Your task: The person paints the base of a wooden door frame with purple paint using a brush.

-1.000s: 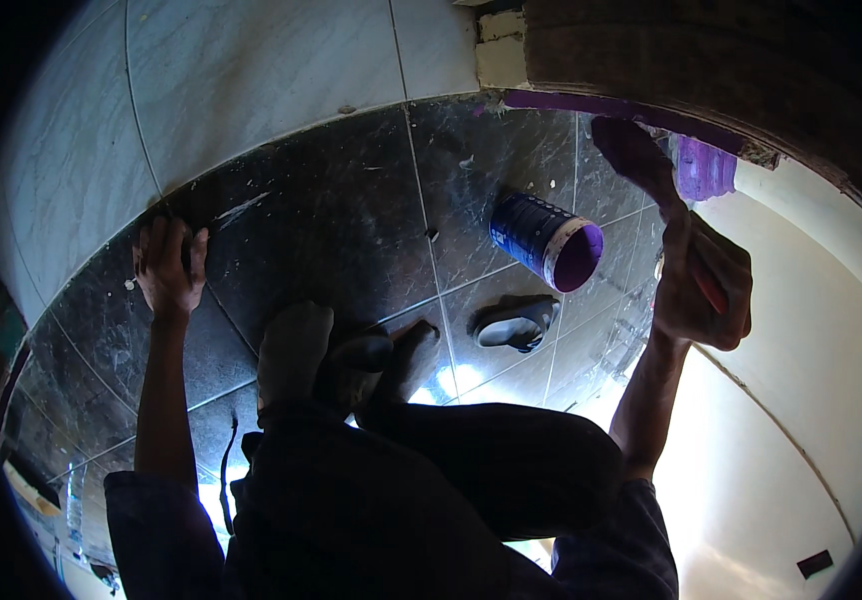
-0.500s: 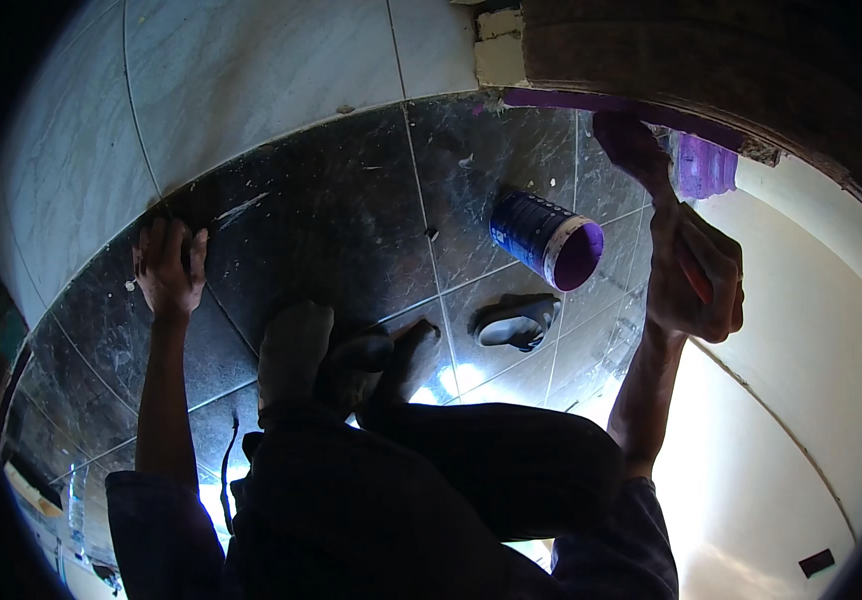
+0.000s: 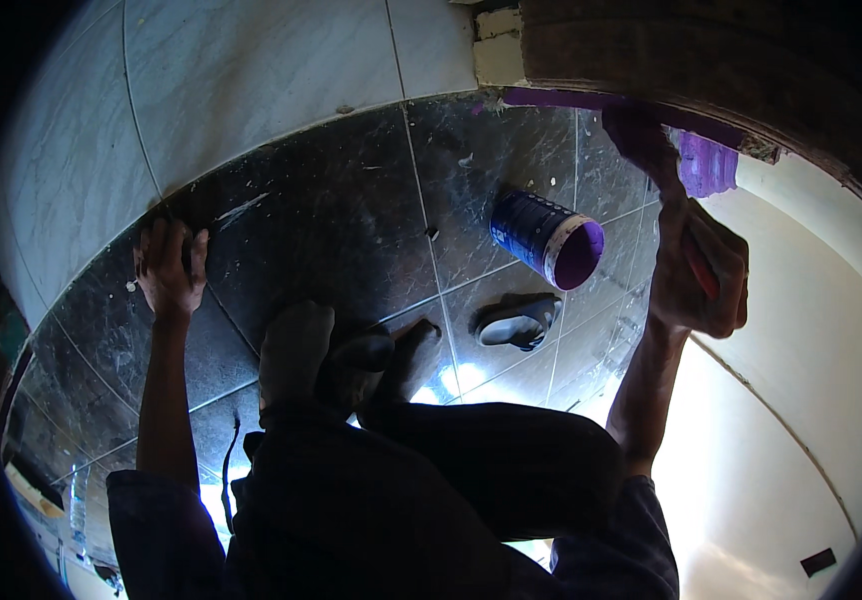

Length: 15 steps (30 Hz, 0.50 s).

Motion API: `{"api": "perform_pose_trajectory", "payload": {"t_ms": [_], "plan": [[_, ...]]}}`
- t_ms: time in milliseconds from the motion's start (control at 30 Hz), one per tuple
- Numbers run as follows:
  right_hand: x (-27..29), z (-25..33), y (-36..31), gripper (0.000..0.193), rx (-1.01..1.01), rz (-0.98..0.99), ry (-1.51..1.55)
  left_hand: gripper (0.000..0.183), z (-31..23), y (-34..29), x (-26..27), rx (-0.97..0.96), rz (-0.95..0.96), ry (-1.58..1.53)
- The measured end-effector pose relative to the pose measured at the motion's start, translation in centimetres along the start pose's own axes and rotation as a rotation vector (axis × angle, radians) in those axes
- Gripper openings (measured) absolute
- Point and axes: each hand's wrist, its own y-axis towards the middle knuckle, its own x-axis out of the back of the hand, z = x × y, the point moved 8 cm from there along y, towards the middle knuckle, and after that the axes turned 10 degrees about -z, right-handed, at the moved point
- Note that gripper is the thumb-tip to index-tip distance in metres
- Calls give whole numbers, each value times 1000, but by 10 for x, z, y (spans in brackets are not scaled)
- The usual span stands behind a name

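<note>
My right hand is closed round the red handle of a paintbrush. The brush's dark, wide head reaches up to a purple-painted strip along the bottom edge of a brown wooden panel. Over on the left, my left hand rests on the dark tiled floor close to the foot of the wall, fingers stretched out and holding nothing. A blue and purple paint can lies between the hands, nearer the right one, its purple-coated mouth facing the lower right.
Pale marbled wall tiles rise at the far side. A grey and black slipper-like thing lies below the can, near my feet. Purple paint marks the cream wall at right.
The paintbrush and my right hand have shifted slightly to the right along the purple strip. My left hand and the can have stayed in place.
</note>
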Motion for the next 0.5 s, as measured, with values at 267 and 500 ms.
{"api": "perform_pose_trajectory", "payload": {"t_ms": [267, 500], "plan": [[1, 6, -5, 25, -41, 5, 43, 32, 6, -3, -5, 45, 81, -1], [-3, 3, -3, 27, 1, -21, 36, 32, -1, 1, 1, -13, -23, -8]]}}
